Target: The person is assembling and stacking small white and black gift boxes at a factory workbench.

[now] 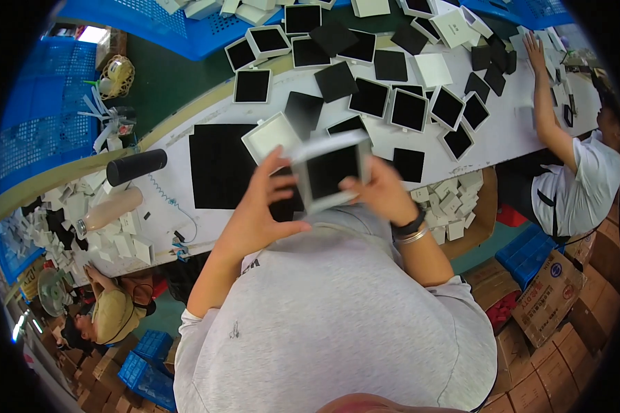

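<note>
A small white box with a black inner pad point(332, 169) is held up in front of my chest, slightly blurred. My right hand point(387, 195) grips its right side, with the thumb over the black face. To the left of the box, my left hand point(260, 206) is open, its fingers and thumb spread apart. Just beyond the left fingertips lies an open white box part point(271, 138). Under both hands is a black mat point(217, 165) on the white table.
Several white boxes with black pads point(408, 110) and loose black squares point(336, 81) cover the table's far side. A black cylinder point(136, 166) and a pinkish bottle point(114, 210) lie left. A carton of small white boxes point(455, 206) stands right. Co-workers sit at both sides.
</note>
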A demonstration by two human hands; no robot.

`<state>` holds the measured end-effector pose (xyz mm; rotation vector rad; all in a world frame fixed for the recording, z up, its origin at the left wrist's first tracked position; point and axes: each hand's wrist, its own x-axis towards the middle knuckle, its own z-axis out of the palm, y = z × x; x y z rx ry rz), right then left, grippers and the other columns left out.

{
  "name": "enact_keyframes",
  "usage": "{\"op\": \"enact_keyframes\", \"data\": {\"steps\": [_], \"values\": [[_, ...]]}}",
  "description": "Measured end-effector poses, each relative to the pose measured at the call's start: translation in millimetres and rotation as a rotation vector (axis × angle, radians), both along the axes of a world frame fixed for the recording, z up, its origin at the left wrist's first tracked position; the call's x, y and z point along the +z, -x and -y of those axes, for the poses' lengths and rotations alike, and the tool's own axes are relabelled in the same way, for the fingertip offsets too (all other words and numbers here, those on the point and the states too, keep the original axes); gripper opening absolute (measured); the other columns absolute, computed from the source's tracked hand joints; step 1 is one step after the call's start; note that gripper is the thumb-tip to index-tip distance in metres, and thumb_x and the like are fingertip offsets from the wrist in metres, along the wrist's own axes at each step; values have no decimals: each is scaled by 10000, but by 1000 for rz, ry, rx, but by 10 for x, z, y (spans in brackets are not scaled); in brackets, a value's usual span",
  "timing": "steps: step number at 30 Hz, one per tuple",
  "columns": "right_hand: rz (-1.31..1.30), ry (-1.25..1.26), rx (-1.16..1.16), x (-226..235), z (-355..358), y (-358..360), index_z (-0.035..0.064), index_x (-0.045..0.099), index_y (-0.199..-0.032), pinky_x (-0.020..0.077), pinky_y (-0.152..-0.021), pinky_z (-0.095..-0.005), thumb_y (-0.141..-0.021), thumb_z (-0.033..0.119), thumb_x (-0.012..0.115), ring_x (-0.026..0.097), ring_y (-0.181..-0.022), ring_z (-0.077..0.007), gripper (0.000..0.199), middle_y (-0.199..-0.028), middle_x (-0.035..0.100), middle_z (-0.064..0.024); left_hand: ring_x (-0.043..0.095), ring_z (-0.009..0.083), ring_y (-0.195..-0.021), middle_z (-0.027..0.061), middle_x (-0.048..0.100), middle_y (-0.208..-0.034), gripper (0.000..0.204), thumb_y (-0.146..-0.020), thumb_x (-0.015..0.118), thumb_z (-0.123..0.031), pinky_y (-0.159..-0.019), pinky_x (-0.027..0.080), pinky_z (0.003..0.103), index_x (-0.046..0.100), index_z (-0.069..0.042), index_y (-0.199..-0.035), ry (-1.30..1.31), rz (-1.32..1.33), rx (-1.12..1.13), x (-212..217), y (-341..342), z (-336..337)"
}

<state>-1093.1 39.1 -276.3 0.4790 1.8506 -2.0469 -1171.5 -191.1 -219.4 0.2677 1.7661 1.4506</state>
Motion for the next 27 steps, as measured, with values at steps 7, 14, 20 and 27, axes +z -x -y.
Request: {"op": "enact_keyframes", "data": {"steps": [7,14,20,27], "values": [[-72,559,-853,-621,-1396,280,-68,504,-1082,543,-821,-335,-952,393,477,634,-976,-277,480,-1113,588,-269,302,355,-1308,161,380,-1365,1044,-544,862,-233,-1054,273,457,288,-34,-1393,669,-905,-38,-537,430,101],[-242,-952,-174,-1035,-710,1470,3,627,-1032,464,-750,-382,-776,389,706,597,-904,-292,469,-937,658,-133,323,344,-1294,173,339,-1378,1017,-539,839,-129,-1044,309,421,297,-56,-1396,561,-851,29,-636,452,21],[-113,-1090,3,-1248,-517,1910,76,638,-1033,424,-849,-417,-707,250,751,562,-988,-306,387,-1007,643,-125,365,328,-1252,170,298,-1355,1035,-533,825,-62,-1023,356,411,273,-65,-1408,452,-729,172,-312,513,-42],[-985,-697,191,160,135,1213,81,626,-1068,437,-924,-386,-744,18,591,515,-1135,-287,332,-1174,572,-99,363,274,-1262,168,273,-1376,1202,-531,838,-39,-1020,374,389,76,-76,-1460,52,-452,335,-406,400,20]]}}
